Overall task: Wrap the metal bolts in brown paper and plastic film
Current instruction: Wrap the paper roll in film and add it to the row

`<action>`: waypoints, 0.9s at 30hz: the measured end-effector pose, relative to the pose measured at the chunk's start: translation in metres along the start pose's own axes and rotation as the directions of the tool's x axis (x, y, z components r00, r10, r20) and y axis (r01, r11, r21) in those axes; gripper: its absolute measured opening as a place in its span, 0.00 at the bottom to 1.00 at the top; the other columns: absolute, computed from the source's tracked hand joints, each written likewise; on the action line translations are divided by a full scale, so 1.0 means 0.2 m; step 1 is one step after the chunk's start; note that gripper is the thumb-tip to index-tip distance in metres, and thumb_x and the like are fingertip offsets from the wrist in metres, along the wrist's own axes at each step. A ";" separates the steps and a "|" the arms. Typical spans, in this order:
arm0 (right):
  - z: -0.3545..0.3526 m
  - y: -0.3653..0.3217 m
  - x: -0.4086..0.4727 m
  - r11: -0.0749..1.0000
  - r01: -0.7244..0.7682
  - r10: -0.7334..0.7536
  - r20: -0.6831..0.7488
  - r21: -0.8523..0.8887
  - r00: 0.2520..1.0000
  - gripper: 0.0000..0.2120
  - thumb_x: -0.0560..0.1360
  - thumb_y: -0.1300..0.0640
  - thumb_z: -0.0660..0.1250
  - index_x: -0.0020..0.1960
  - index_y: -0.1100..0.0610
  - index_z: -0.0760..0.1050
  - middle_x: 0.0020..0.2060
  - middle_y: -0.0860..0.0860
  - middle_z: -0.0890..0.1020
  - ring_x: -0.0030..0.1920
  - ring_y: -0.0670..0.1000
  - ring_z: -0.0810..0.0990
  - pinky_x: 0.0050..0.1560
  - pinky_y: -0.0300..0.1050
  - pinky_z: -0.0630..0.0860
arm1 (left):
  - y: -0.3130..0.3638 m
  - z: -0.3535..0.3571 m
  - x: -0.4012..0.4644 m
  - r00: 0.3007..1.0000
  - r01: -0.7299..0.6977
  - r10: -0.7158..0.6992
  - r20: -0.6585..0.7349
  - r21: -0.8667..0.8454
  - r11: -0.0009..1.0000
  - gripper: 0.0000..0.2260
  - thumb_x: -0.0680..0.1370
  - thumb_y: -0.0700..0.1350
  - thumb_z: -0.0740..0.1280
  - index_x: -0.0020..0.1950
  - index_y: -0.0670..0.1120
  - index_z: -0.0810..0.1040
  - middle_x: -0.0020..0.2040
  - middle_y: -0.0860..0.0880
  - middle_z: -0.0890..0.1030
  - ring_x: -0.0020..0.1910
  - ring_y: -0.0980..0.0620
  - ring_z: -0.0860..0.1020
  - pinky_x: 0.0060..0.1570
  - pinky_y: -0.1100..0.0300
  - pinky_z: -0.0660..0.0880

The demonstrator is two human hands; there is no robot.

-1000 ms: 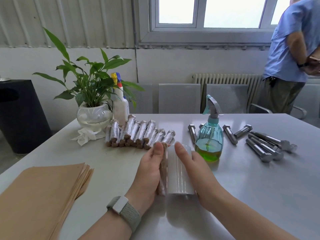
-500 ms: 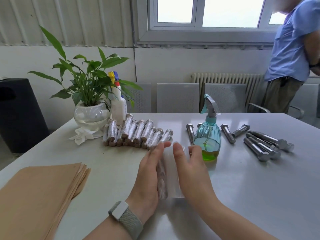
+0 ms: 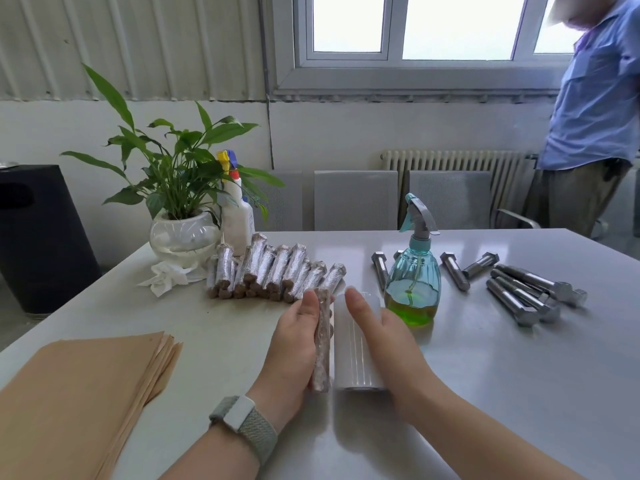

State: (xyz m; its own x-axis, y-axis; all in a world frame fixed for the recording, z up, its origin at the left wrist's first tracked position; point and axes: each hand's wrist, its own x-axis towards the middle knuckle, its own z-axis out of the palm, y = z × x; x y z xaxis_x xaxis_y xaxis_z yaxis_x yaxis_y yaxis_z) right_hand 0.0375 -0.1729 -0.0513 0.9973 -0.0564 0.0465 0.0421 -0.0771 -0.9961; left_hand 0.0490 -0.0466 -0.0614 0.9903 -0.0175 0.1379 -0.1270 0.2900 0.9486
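Observation:
My left hand (image 3: 294, 344) grips a bolt wrapped in brown paper (image 3: 322, 344), which lies lengthwise just left of a white roll of plastic film (image 3: 353, 362). My right hand (image 3: 384, 344) holds the roll, thumb on top and fingers round its right side. Bolt and roll touch or nearly touch; film between them is too clear to make out. Several finished bolts in paper and film (image 3: 277, 271) lie in a row behind. Several bare metal bolts (image 3: 526, 292) lie at the right. A stack of brown paper sheets (image 3: 79, 393) lies at the front left.
A teal spray bottle with green liquid (image 3: 412, 282) stands right behind the roll. A potted plant in a glass bowl (image 3: 183, 233), a white spray bottle (image 3: 237, 216) and crumpled tissue (image 3: 166, 277) sit at the back left. A person (image 3: 592, 116) stands at the far right by the window.
Both hands stay on the bolt and the roll. My left hand has drawn the bolt a little away from the roll. The person at the right has shifted.

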 end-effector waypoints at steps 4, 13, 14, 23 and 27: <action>0.04 0.03 0.00 0.993 0.075 -0.080 -0.055 -0.089 0.995 0.38 0.67 0.22 0.57 0.51 0.56 0.78 0.44 0.52 0.83 0.47 0.53 0.82 0.49 0.49 0.77 | 0.01 0.02 -0.01 0.994 -0.048 0.054 -0.095 0.066 0.997 0.25 0.74 0.62 0.64 0.53 0.40 0.79 0.46 0.41 0.85 0.46 0.43 0.84 0.49 0.47 0.80; 0.06 0.02 -0.02 0.994 0.095 -0.104 -0.192 -0.057 0.976 0.25 0.73 0.29 0.59 0.47 0.51 0.75 0.40 0.47 0.82 0.44 0.48 0.81 0.48 0.50 0.78 | 0.00 0.06 -0.06 0.993 0.120 -0.118 0.023 -0.258 0.959 0.20 0.72 0.59 0.71 0.57 0.48 0.81 0.54 0.41 0.83 0.53 0.41 0.83 0.46 0.49 0.80; 0.05 0.01 -0.02 0.997 0.071 -0.078 -0.191 -0.041 0.978 0.23 0.72 0.30 0.61 0.47 0.51 0.74 0.41 0.47 0.81 0.44 0.48 0.81 0.47 0.47 0.77 | 0.00 0.06 -0.06 0.991 0.136 -0.131 0.035 -0.285 0.949 0.19 0.73 0.58 0.68 0.58 0.47 0.82 0.56 0.39 0.83 0.55 0.40 0.82 0.48 0.48 0.80; -0.01 -0.04 0.00 0.996 -0.050 0.044 0.080 0.074 0.996 0.29 0.66 0.31 0.66 0.52 0.55 0.81 0.45 0.52 0.86 0.48 0.52 0.85 0.58 0.56 0.79 | 0.00 0.03 -0.02 0.998 -0.062 0.063 -0.015 0.057 0.996 0.18 0.78 0.56 0.62 0.56 0.44 0.77 0.51 0.43 0.84 0.51 0.46 0.83 0.49 0.53 0.79; 0.01 -0.01 0.00 0.994 -0.052 0.043 0.098 0.091 0.994 0.31 0.68 0.30 0.66 0.55 0.54 0.80 0.48 0.52 0.86 0.50 0.52 0.85 0.59 0.56 0.78 | 0.00 0.01 -0.01 0.986 -0.133 0.149 -0.074 0.192 0.972 0.21 0.73 0.63 0.62 0.50 0.46 0.77 0.45 0.44 0.83 0.46 0.46 0.82 0.50 0.48 0.79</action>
State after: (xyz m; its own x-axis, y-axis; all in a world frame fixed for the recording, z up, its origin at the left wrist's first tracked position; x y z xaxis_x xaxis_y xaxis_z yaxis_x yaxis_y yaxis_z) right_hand 0.0369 -0.1712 -0.0493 0.9993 0.0378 -0.0037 -0.0044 0.0168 -0.9998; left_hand 0.0469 -0.0478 -0.0614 0.9617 0.0969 0.2564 -0.2658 0.1005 0.9588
